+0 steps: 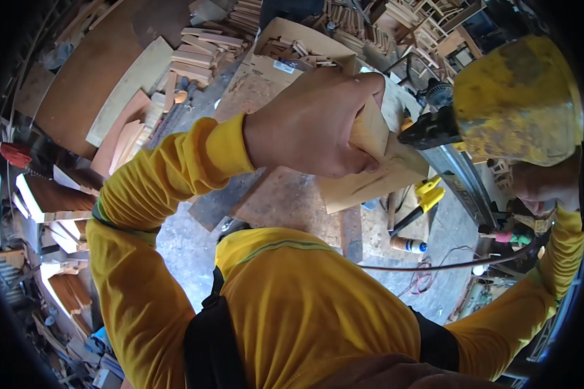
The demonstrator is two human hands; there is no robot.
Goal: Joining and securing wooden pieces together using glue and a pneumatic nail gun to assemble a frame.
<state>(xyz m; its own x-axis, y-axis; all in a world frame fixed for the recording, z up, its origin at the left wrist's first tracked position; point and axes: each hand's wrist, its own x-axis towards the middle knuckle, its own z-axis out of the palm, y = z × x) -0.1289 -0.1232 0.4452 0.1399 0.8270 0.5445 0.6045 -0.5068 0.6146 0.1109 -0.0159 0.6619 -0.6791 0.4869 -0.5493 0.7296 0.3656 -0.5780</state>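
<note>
Both hands were up over the cluttered work table [279, 207]. Left hand [308, 123] was curled firmly round a pale wooden block [371, 133], thumb and forefinger bent at its edges, the block's end turned right. Right hand [542, 185], at the far right, lay partly behind a stained yellow power tool [519, 97] and seemed closed about its handle; whether a finger sat on a trigger could not be told. The tool's black nose [428, 131] pointed left, just beside the block's end; contact was hard to judge from above.

Good work here, as I judged it, called for a steady block, its face square to the nose, and left fingertips drawn well back from the line the tool aimed along. Seating the nose flat before any squeeze would have guarded against a skid.

A tan board [376, 185] lay below the block; whether the two were joined was unclear. Nearer, on the right, were a yellow-handled tool [427, 196] and a dark hose [461, 265]. Beyond the left hand stood a cardboard box [266, 70] of wood offcuts [298, 48].
</note>
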